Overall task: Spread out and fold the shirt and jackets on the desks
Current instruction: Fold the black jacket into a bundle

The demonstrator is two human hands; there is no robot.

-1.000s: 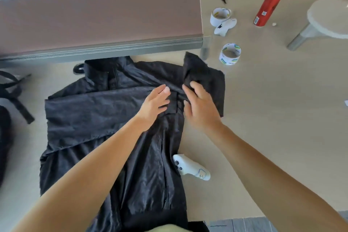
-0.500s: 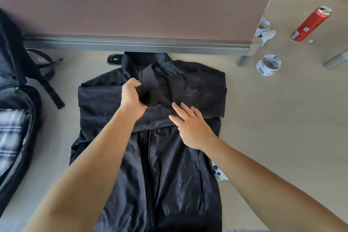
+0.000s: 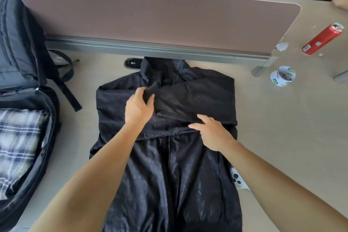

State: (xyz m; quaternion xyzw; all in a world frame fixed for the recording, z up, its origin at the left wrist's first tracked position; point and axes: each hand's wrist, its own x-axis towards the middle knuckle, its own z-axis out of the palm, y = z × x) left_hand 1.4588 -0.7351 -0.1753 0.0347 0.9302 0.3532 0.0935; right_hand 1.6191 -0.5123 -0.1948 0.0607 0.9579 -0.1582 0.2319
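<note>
Our left hand (image 3: 139,108) pinches the sleeve (image 3: 194,100) folded across the jacket (image 3: 169,175) beneath both hands; our right hand (image 3: 213,133) presses it, fingers flat. We judge the body fold not yet done.

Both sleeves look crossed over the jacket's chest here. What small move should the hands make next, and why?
Probably the left hand should lay the end of the folded sleeve it pinches flat on the black jacket and smooth it. The fabric bunches up under that hand, while the right hand presses the sleeve's lower edge with its fingers. The jacket's lower body lies unfolded.
</note>
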